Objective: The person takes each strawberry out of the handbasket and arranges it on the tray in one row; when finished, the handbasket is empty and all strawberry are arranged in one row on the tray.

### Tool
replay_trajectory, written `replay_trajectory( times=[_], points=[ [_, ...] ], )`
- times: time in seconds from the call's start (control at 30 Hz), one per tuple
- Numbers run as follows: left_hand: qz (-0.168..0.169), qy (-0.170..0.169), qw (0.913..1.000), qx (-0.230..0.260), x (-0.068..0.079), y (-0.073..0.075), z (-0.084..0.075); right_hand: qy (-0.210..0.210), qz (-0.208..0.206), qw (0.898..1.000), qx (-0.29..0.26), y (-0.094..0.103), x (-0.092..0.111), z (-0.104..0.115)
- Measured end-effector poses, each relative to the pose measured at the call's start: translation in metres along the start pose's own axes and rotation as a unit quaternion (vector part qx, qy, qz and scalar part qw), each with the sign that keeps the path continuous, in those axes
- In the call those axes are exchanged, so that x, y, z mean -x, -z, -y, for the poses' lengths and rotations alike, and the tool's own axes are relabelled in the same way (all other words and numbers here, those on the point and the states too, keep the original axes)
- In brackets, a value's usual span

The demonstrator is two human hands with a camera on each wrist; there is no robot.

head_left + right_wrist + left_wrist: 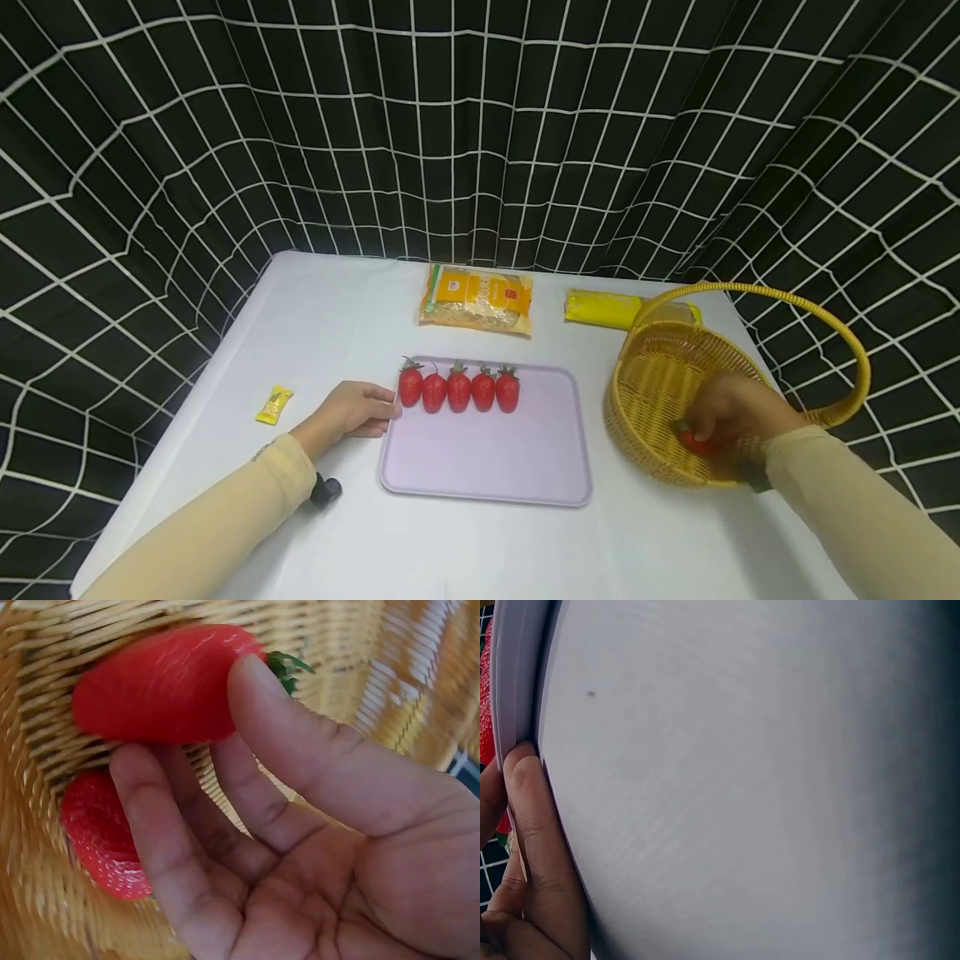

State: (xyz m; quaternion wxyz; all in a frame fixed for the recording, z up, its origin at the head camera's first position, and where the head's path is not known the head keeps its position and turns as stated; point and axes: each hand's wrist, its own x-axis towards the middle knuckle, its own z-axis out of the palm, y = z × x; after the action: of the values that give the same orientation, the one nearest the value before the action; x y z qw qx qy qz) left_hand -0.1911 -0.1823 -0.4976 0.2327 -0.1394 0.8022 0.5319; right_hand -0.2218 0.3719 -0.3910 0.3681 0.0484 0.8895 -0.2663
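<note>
A lilac tray (487, 462) lies on the white table, with several red strawberries (458, 390) lined up along its far edge, leaves pointing away. My left hand (351, 410) grips the tray's left rim between thumb and fingers. To the right stands a woven basket (633, 450), and my right hand (735, 407) reaches inside it. In the right wrist view, thumb and fingers pinch a strawberry (161, 686) with a green leafy top. A second strawberry (101, 840) rests against the basket weave below it, partly behind a finger.
An orange-and-clear food packet (477, 300) lies behind the tray. The basket's arched handle (825, 321) rises on the right, partly in front of a yellow package (603, 309). A small yellow wrapped piece (274, 404) sits left of the left hand.
</note>
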Motion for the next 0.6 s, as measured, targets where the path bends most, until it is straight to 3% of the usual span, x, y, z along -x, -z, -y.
replay_trajectory(
  times=[0.13,0.23,0.3,0.4,0.6],
  points=[
    [0.0,-0.001,1.0,-0.002,0.001,0.0,-0.001,0.003,0.004,0.998,0.068,-0.009,-0.001,0.008],
    [0.0,0.001,1.0,-0.001,0.001,0.0,-0.001,-0.003,0.036,0.992,0.122,-0.01,-0.007,0.016],
    [0.001,0.002,1.0,-0.003,0.001,0.0,-0.001,-0.007,0.044,0.992,0.12,-0.008,-0.01,0.021],
    [0.001,0.003,1.0,-0.002,0.001,0.001,-0.001,0.02,0.051,0.996,0.077,-0.002,-0.009,0.034],
    [0.0,0.0,1.0,-0.003,0.0,0.002,0.0,0.15,0.054,0.987,-0.006,0.002,0.008,0.09]
  ],
)
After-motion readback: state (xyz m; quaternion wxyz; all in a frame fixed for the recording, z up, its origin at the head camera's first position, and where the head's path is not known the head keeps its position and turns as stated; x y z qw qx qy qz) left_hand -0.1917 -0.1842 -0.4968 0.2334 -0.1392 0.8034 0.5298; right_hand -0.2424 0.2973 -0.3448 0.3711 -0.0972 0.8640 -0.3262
